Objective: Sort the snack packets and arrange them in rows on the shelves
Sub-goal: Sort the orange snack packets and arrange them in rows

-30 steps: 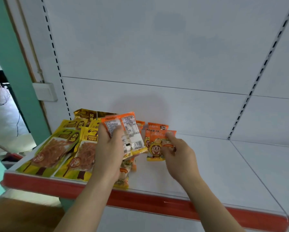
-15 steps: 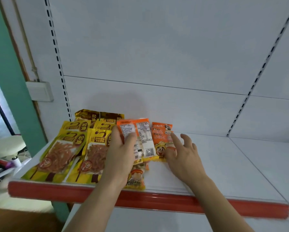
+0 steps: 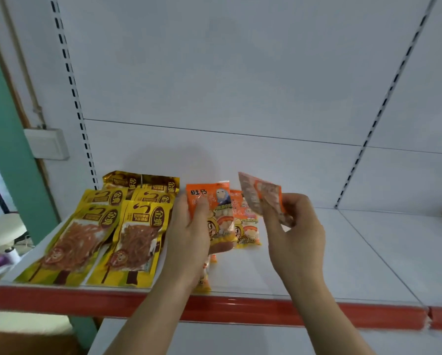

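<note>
Packets by count: six yellow-and-gold ones (image 3: 135, 234) lie flat on the white shelf (image 3: 342, 252) to the left of the left hand (image 3: 189, 242), in two columns, with blurred gold-seal writing. That hand grips an orange packet (image 3: 212, 211) with bold characters too blurred to read and a cartoon face. The right hand (image 3: 294, 229) pinches one blurred orange packet (image 3: 263, 196), raised and tilted. Between the hands another orange packet (image 3: 245, 229) rests on the shelf.
</note>
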A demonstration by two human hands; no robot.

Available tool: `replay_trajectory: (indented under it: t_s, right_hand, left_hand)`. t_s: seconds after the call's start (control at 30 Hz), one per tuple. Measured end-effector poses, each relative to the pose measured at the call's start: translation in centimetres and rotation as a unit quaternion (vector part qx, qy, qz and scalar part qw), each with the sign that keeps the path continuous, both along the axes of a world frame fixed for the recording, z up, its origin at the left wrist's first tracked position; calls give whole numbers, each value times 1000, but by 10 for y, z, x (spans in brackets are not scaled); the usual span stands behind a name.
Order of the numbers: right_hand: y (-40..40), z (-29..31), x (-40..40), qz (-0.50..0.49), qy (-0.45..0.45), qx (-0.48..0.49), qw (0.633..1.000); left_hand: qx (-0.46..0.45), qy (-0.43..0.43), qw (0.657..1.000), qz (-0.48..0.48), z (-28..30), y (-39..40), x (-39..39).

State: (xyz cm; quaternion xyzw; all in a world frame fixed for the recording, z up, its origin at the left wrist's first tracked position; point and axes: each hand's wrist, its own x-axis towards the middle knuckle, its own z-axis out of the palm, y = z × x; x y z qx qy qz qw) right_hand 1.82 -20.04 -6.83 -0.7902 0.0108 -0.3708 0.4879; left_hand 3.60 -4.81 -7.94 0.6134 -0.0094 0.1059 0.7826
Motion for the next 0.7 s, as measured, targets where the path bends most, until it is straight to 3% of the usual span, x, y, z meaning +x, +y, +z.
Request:
replay_trajectory:
  t_s: [0.07, 0.13, 0.33, 0.4, 0.57, 0.7]
  right_hand:
    - [5, -6, -1, -23, -92, -178, 980]
    - [12, -19, 1, -13, -126, -281, 951]
    - [5, -30, 0, 71, -49, -248, 965]
    - [2, -32, 3, 124, -24, -216, 968]
    - [-6, -27, 2, 150, 16, -159, 976]
    - [-12, -19, 0, 253, 75, -132, 956]
  left_hand:
    - [0, 1, 999, -41, 6, -5, -2]
    - [15, -35, 998, -51, 12, -10, -5]
    - [51, -72, 995, -54, 10, -14, -4]
    - [71, -76, 994, -28, 3, -15, 1]
    - [105, -42, 992, 57, -3, -8, 15]
    - [176, -64, 981, 58, 0, -6, 19]
